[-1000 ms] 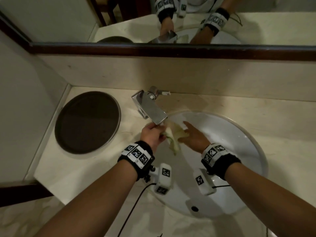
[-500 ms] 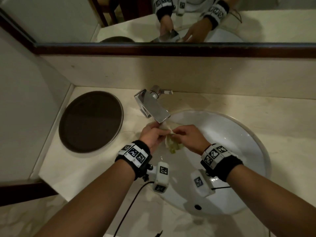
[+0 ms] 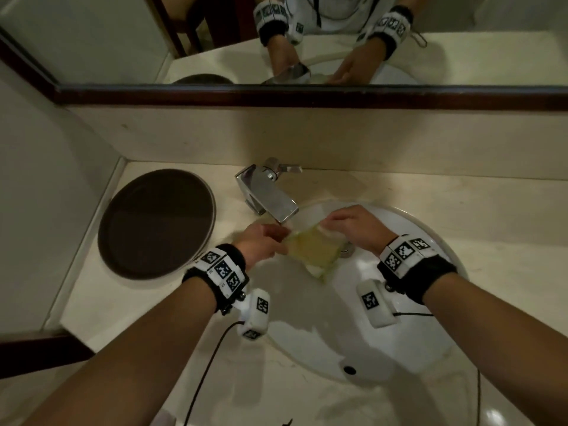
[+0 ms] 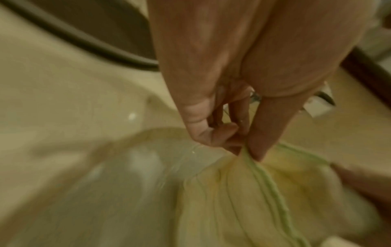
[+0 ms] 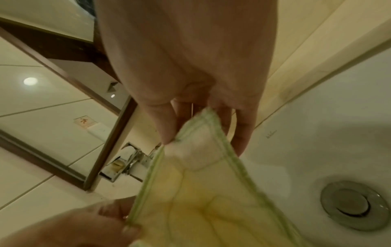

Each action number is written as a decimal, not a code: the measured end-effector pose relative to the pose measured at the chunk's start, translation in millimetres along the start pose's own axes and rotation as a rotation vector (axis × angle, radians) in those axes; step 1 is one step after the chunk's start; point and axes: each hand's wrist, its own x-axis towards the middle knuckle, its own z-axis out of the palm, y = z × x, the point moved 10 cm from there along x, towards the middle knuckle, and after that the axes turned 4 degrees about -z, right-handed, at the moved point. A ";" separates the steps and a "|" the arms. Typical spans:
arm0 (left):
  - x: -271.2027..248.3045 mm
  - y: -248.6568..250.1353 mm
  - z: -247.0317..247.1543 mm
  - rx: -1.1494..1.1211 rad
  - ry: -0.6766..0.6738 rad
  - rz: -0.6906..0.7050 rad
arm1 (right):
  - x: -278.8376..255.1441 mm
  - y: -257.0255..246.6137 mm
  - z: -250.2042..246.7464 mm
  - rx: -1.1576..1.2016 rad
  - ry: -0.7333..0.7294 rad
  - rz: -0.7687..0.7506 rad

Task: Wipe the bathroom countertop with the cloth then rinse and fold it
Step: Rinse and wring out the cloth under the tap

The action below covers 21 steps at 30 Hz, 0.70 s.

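1. Two hands now stretch the cloth (image 3: 313, 250) flat over the sink (image 3: 399, 348), below the tap (image 3: 270, 195); a second ago it was bunched.
2. Left hand (image 3: 261, 242) and right hand (image 3: 353, 227) each pinch an edge.
3. Likely rinsing done; folding next.

Your bare forearms wear black wristbands (image 3: 221, 272) with checkered white tags; white camera pods (image 3: 255, 313) trail thin black cables.
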 end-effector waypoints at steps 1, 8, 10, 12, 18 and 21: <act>-0.3 6.2 -6.8 0.218 0.075 0.050 | -0.7 -3.0 2.9 -0.017 -0.012 -0.010; 6.8 -16.9 -8.2 0.554 0.326 -0.044 | 6.3 -8.6 32.2 0.497 0.066 0.087; 11.6 -37.2 -3.2 0.299 0.302 -0.100 | 13.0 4.7 37.1 0.700 0.103 0.193; 12.5 -50.9 19.3 0.011 0.146 -0.136 | 16.5 13.8 43.2 0.788 0.111 0.272; 17.7 -53.6 29.1 -0.169 0.137 -0.152 | 20.1 12.9 60.8 0.850 0.084 0.261; 28.0 -46.9 18.3 -0.152 0.224 -0.056 | 21.2 26.3 49.5 0.687 0.117 0.280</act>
